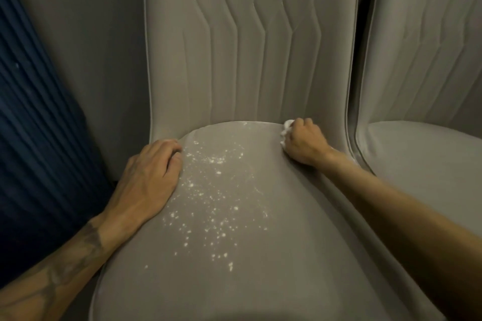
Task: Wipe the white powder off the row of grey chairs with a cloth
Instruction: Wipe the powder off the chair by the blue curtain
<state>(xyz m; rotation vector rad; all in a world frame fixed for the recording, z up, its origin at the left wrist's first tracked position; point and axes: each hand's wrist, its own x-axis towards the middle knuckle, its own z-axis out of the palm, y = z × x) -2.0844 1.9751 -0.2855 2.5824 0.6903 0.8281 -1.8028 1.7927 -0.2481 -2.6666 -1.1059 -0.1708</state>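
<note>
A grey upholstered chair [300,255] fills the middle of the view. White powder [214,203] is speckled over the centre of its seat, and faint streaks mark the top of the backrest. My right hand [303,142] grips a small white cloth [287,126] at the back right corner of the seat, where seat meets backrest. My left hand [151,174] rests on the left edge of the seat with its fingers curled over the rim, just left of the powder.
A second grey chair [422,154] stands close on the right, with only a narrow gap between the two. A dark blue pleated curtain [34,117] hangs at the left. A grey wall [99,34] is behind the chair.
</note>
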